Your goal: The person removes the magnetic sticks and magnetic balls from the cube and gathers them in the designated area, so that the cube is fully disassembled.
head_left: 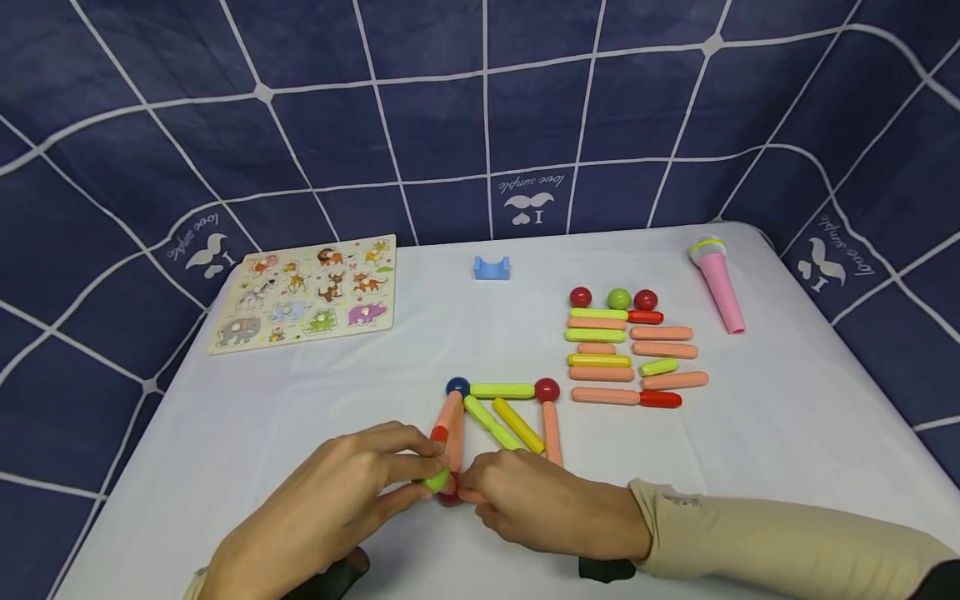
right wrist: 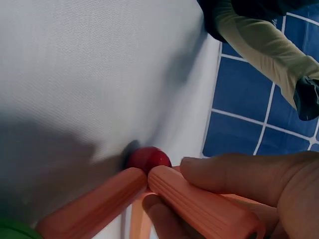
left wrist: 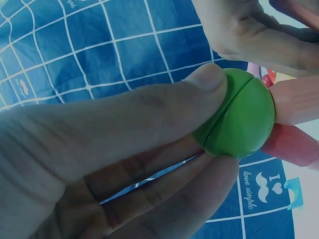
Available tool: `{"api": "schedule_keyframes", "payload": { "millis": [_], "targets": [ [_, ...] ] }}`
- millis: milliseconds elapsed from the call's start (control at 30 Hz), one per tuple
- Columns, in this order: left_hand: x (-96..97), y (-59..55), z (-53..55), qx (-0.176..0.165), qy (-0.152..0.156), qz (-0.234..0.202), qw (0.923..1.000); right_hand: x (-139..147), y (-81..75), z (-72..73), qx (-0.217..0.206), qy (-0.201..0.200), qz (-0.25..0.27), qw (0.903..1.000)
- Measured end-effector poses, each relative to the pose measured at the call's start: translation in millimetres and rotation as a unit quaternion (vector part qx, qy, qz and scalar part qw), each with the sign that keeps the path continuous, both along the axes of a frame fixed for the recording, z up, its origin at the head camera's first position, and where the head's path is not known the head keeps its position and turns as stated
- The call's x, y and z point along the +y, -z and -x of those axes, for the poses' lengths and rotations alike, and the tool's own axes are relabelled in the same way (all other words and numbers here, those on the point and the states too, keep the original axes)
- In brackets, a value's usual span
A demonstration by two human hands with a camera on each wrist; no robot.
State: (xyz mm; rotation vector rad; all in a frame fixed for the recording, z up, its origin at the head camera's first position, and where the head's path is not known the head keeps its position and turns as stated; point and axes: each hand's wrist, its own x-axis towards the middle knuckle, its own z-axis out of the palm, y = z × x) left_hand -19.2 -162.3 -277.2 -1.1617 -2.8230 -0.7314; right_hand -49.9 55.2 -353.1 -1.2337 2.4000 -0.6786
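Note:
My left hand (head_left: 348, 483) pinches a green ball (left wrist: 249, 117) between thumb and fingertips. In the left wrist view an orange stick (left wrist: 298, 100) and a red stick end (left wrist: 291, 144) meet the ball's far side. My right hand (head_left: 532, 497) grips an orange stick (right wrist: 197, 201) close to a red ball (right wrist: 149, 158) resting on the table. Another orange stick (right wrist: 94, 204) slants from the red ball toward the green one. Behind the hands, a blue ball (head_left: 458, 387) and a second red ball (head_left: 547, 389) are joined by a light green stick (head_left: 502, 390). The frame's near right corner is hidden behind my right hand.
Loose light green (head_left: 487, 418) and yellow (head_left: 519, 425) sticks lie inside the frame. Rows of sticks (head_left: 600, 373) and several balls (head_left: 618, 299) lie to the right, near a pink toy microphone (head_left: 722, 287). Farther back are an animal puzzle board (head_left: 307, 292) and a blue bracket (head_left: 492, 268).

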Motion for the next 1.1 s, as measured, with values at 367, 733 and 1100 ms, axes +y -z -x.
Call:
{"api": "schedule_keyframes", "payload": {
  "millis": [367, 733, 1100],
  "targets": [
    [0.3, -0.7, 1.7, -0.024, -0.007, 0.016, 0.9996, 18, 7.3, -1.0, -0.033, -0.001, 0.054, 0.998],
    [3.9, -5.2, 1.1, -0.026, -0.021, 0.032, 0.9989, 74, 4.7, 4.9, -0.048, 0.116, 0.096, 0.9874],
    [1.3, -0.3, 3.5, -0.04, -0.012, 0.03, 0.9987, 130, 33.8, 30.6, 0.048, 0.221, 0.099, 0.9691]
  ]
}}
